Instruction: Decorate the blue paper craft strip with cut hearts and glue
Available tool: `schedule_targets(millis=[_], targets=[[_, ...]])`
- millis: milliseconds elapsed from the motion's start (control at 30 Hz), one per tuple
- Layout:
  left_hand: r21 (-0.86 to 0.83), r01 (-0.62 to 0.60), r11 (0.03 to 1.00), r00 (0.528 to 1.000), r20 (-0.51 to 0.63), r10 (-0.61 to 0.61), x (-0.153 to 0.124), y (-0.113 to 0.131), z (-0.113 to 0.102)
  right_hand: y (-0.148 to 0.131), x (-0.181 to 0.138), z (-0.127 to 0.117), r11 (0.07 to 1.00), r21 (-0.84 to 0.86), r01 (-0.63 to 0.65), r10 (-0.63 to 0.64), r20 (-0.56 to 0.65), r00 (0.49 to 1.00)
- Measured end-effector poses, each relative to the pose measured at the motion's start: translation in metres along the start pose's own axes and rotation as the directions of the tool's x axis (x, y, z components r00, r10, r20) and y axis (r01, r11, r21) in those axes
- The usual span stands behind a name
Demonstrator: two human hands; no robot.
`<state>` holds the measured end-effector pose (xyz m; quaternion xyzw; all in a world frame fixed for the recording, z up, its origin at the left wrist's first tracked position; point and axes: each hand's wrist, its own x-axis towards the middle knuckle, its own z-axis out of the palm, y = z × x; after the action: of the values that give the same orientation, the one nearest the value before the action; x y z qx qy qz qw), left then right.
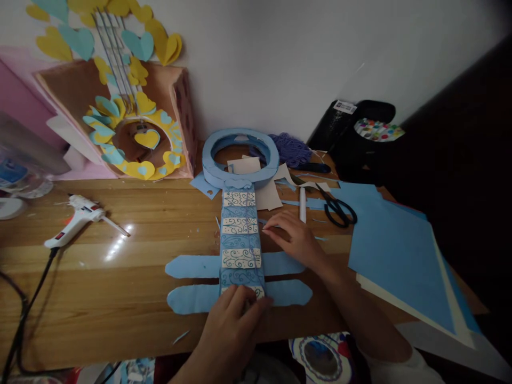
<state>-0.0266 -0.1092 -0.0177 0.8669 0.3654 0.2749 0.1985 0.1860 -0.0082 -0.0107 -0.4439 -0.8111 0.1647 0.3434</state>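
blue paper strip point(241, 240) | left hand point(236, 312) – open, pressing its near end | right hand point(294, 237) – open, flat alongside

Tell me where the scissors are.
Head view, right side of the table: the black scissors lie between the white pen and the blue paper stack.

We hold our left hand point(236, 314) palm down, fingers extended forward and slightly bent. Our right hand point(294, 237) sits farther forward, palm down, fingers pointing left, forearm entering from the right.
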Motion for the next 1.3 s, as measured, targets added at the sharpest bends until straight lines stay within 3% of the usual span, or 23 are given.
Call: schedule_targets(millis=[133,233,567,733,900,1100,1300], targets=[[0.124,-0.038,0.992,0.977,0.212,0.011,0.010,-0.002,-0.002,0.000,-0.002,0.002,0.999,0.030,-0.013,0.012,0.030,0.999],[0.151,-0.078,0.985,0.965,0.260,0.037,0.014,-0.005,0.001,0.001,-0.006,0.004,0.999,0.043,-0.021,0.019,0.054,0.998],[0.057,-0.083,0.995,0.975,0.210,0.069,0.010,-0.004,0.006,0.000,-0.012,0.008,0.997,0.071,-0.002,-0.005,0.095,0.995],[-0.071,0.017,0.997,0.989,0.146,-0.007,0.013,-0.002,-0.004,-0.001,-0.012,0.009,0.991,0.020,0.133,-0.134,0.140,0.981],[0.084,0.045,0.995,0.991,0.124,-0.055,0.022,-0.011,-0.009,-0.004,-0.013,0.015,0.980,-0.026,0.196,-0.189,0.183,0.965],[0.190,0.066,0.980,0.977,0.186,-0.102,0.031,-0.013,-0.008,-0.011,-0.012,0.010,0.968,0.246,0.041,-0.104,0.247,0.963],[0.021,0.236,0.971,0.966,0.106,-0.237,0.021,-0.003,-0.008,-0.015,-0.014,0.006,0.891,0.432,-0.142,-0.014,0.338,0.941]])
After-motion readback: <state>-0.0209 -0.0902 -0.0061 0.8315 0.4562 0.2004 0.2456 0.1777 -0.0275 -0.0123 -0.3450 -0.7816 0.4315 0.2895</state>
